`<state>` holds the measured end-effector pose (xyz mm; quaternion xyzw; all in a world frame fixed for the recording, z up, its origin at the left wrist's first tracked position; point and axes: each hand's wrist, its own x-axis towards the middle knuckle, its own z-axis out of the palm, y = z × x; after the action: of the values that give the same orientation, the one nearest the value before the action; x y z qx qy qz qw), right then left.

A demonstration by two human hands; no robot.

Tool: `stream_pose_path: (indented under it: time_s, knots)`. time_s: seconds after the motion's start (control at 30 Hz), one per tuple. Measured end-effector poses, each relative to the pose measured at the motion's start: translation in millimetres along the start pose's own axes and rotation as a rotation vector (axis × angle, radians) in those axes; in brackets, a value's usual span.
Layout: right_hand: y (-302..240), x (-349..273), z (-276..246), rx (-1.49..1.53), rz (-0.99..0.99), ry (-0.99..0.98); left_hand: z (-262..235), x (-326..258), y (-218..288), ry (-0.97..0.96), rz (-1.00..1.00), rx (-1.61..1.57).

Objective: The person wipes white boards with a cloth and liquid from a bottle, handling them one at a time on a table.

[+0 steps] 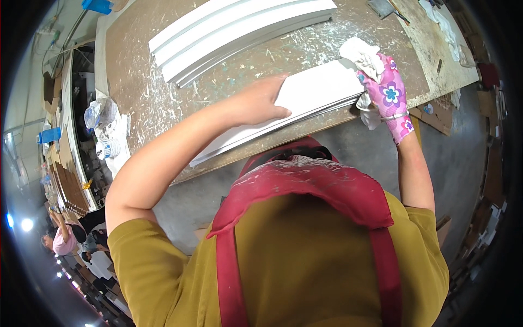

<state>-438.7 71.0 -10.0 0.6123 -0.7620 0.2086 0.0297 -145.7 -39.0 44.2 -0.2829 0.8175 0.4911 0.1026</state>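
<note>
A long white board lies along the near edge of the worktable, on other thin white boards whose edges show beneath it. My bare left hand grips it across the middle, the thumb on its face and the fingers at its far edge. My right hand, in a pink flowered glove with a band at the wrist, is closed on a crumpled white cloth. That cloth wraps the board's right end, and part hangs below the edge. The right fingertips are partly hidden by it.
Beyond my hands, a stack of white boards lies on the stained brown worktable. A scraper-like tool lies at the far right. A plastic bag and a white tub stand at the left. Another person is at the far left.
</note>
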Motion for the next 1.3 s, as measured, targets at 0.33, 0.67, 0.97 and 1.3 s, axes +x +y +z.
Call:
stream_pose_path:
  time_s: [0.33, 0.67, 0.97, 1.3]
  knots:
    - [-16, 4, -9, 0.046, 0.049, -0.010, -5, -11, -44, 0.009, -0.106, -0.270]
    - [-12, 3, -5, -0.001, -0.008, 0.017, -12, 20, -18, -0.096, -0.096, -0.335]
    - [-13, 3, -3, 0.069, -0.008, 0.035, -4, 41, -16, -0.081, -0.107, -0.377]
    - [18, 5, -53, 0.467, 0.086, 0.138, 23, -64, -23, 0.517, -0.014, 0.326]
